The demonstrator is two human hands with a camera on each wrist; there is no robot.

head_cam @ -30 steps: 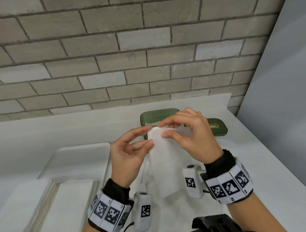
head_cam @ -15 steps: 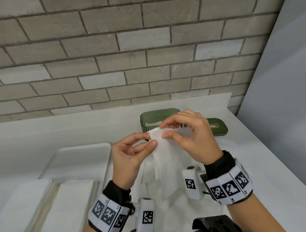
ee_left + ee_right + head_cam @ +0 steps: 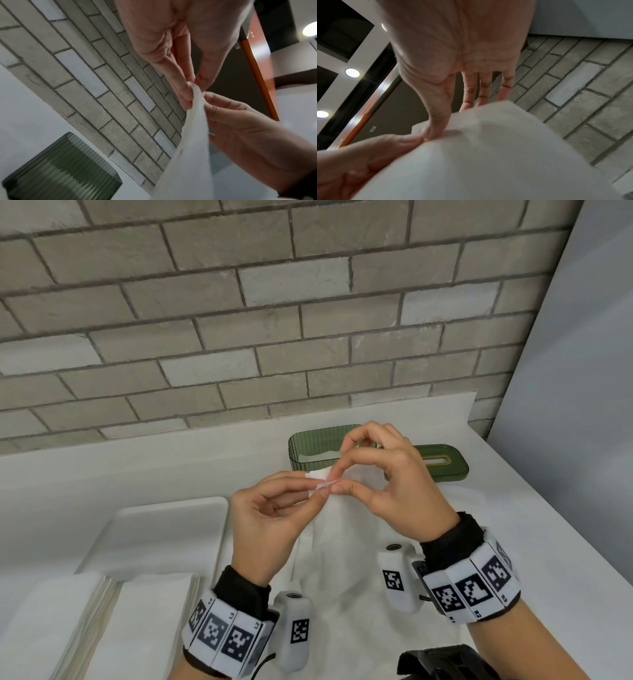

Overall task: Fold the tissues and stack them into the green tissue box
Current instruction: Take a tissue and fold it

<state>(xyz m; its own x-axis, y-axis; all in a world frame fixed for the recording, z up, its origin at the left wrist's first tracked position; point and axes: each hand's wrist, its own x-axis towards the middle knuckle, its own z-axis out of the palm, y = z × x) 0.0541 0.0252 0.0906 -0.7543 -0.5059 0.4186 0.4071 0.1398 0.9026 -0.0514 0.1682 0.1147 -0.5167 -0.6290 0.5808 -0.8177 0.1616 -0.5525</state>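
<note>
A white tissue (image 3: 342, 542) hangs in the air in front of me, its lower part reaching the counter. My left hand (image 3: 320, 490) and right hand (image 3: 337, 485) pinch its top edge, fingertips almost touching. The left wrist view shows the left hand (image 3: 190, 93) pinching the tissue (image 3: 188, 148) against the right hand's fingers (image 3: 223, 108). In the right wrist view the right hand (image 3: 431, 132) holds the tissue (image 3: 488, 155) with its thumb. The green tissue box (image 3: 313, 465) stands open behind the hands, white tissue inside.
The box's green lid (image 3: 442, 465) lies to the right of the box. A white tray (image 3: 161, 535) sits at the left, and two stacks of white tissues (image 3: 102, 628) lie at the lower left. A brick wall backs the white counter (image 3: 513, 525).
My left hand has moved right and up until its fingertips meet the right hand's. The tissue's top edge is now gathered at one point and the sheet hangs narrower.
</note>
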